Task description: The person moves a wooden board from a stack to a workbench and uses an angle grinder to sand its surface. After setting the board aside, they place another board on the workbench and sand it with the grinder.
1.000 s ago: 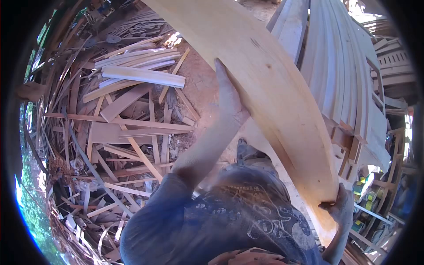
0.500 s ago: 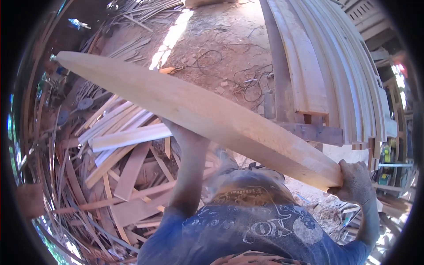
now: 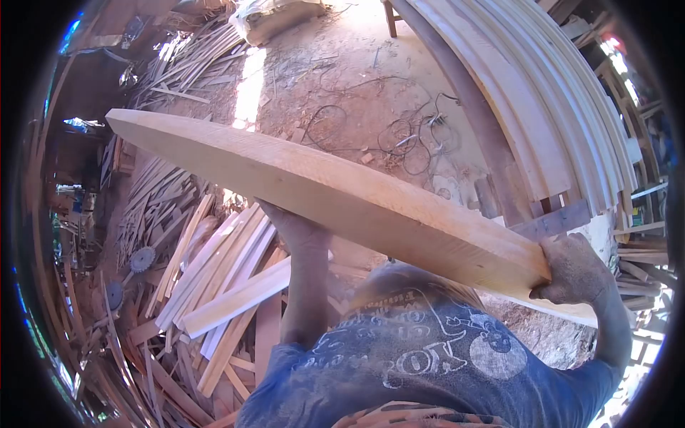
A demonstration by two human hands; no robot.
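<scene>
A long, thick wooden beam [image 3: 314, 192] stretches slantwise in front of my chest, its far end high on the left and its near end low on the right. My left hand [image 3: 300, 228] holds it from below, left of the middle; the fingers are hidden behind the wood. Around the beam's right end, my right hand [image 3: 574, 269] is closed, with the fingers curled over the end. The beam's pale top face and one side face both show.
Long boards [image 3: 528, 107] lie stacked on a support at the right. Loose wooden strips [image 3: 221, 278] cover the ground at the lower left, near a toothed disc [image 3: 143, 259]. Cables [image 3: 410, 139] lie coiled on the dirt floor ahead. A covered bundle [image 3: 275, 18] sits farther back.
The beam has rolled a little, so more of its side facing me shows, and it slants less. Both hands keep their hold. My view has shifted over the floor and boards.
</scene>
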